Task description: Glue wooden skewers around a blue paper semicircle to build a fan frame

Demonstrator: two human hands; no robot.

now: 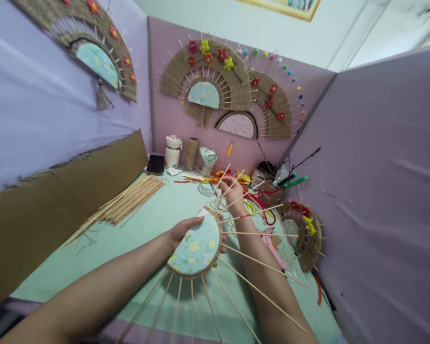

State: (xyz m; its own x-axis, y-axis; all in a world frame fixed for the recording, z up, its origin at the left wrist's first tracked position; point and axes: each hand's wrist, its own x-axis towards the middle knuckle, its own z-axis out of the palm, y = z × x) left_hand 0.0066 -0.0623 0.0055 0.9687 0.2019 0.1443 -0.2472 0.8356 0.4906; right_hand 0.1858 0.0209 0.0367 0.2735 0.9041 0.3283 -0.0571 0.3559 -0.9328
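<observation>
My left hand (182,232) grips a half-round fan base (197,243), its thumb on top of the pale blue flowered face and its fingertips showing past the far edge. Brown twine borders the base, and thin wooden sticks (261,234) spread outward from its curved rim. My right hand (232,193) is beyond the base among the upper sticks, fingers bent together close to one stick. What those fingers pinch is too small to tell. Loose loops of thin twine (220,205) lie below and beside that hand.
A pile of sticks (129,203) lies left, beside a cardboard strip (75,191). At the back stand a white bottle (173,152), a twine spool (192,154) and a cup (208,160). Pink scissors (274,251) and a finished fan (310,239) are right. Decorated fans (232,81) hang behind.
</observation>
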